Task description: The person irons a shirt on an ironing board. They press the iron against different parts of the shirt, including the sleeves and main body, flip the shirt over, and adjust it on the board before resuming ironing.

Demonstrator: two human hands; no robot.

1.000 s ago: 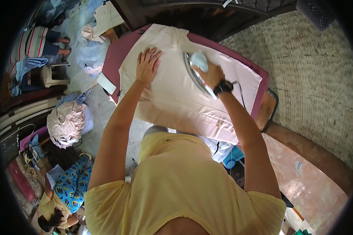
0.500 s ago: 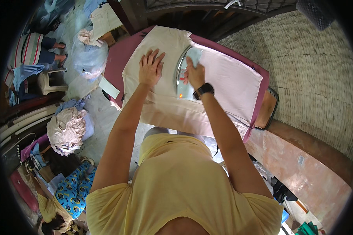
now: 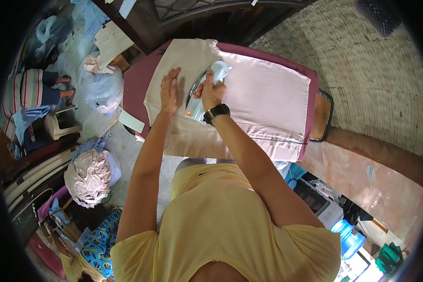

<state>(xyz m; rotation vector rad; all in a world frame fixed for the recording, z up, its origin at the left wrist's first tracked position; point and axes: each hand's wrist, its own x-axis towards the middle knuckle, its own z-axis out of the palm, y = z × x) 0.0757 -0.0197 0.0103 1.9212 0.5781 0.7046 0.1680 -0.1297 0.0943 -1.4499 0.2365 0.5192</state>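
My right hand [image 3: 213,94] is wrapped round the handle of a pale clothes iron [image 3: 193,109], which has a shiny rim and a small lit orange lamp. The iron rests on a pale pink-beige cloth garment [image 3: 268,91] spread over a maroon ironing board [image 3: 135,91]. Just left of the iron, my left hand [image 3: 169,93] lies on the cloth, tilted toward its edge with the fingers stretched out and nothing in them. A dark watch sits on my right wrist. The iron's handle is mostly hidden by my right hand.
A pale flat rectangular object [image 3: 131,121] lies at the board's left edge. Left on the floor are a bundle of crumpled cloth [image 3: 87,176], a plastic bag [image 3: 101,89] and a stool [image 3: 61,124]. Another person [image 3: 33,89] is at far left. A dark-framed gate stands behind.
The iron has slid left across the cloth with my right hand, closer to my left hand. My left hand has turned from flat and spread toward its edge. The whole view has shifted slightly.
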